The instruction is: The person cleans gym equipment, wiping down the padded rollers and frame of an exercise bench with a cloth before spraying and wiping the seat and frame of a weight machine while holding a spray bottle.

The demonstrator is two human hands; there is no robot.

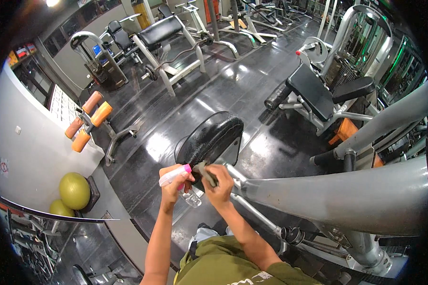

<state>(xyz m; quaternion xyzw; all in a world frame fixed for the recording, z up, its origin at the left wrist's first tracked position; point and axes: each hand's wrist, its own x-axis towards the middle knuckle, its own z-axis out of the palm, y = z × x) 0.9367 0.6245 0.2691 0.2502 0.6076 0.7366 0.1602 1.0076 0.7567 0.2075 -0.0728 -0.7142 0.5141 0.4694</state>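
Observation:
My left hand [171, 188] grips a spray bottle [192, 198] with a white and pink trigger head and a clear body. Its pink nozzle points toward a greyish-green cloth [208, 174], which is pinched in the fingers of my right hand [219, 187]. Both hands are close together at the near end of a black padded machine seat [214, 135]. The upholstery looks shiny and creased. Whether the cloth touches the pad cannot be made out.
A thick grey machine tube [335, 196] runs close on my right. Ahead stand a preacher curl bench [160, 32] with a curl bar and, farther right, a black-padded machine [310, 92]. Orange foam rollers [101, 114] and green exercise balls [75, 190] are on the left.

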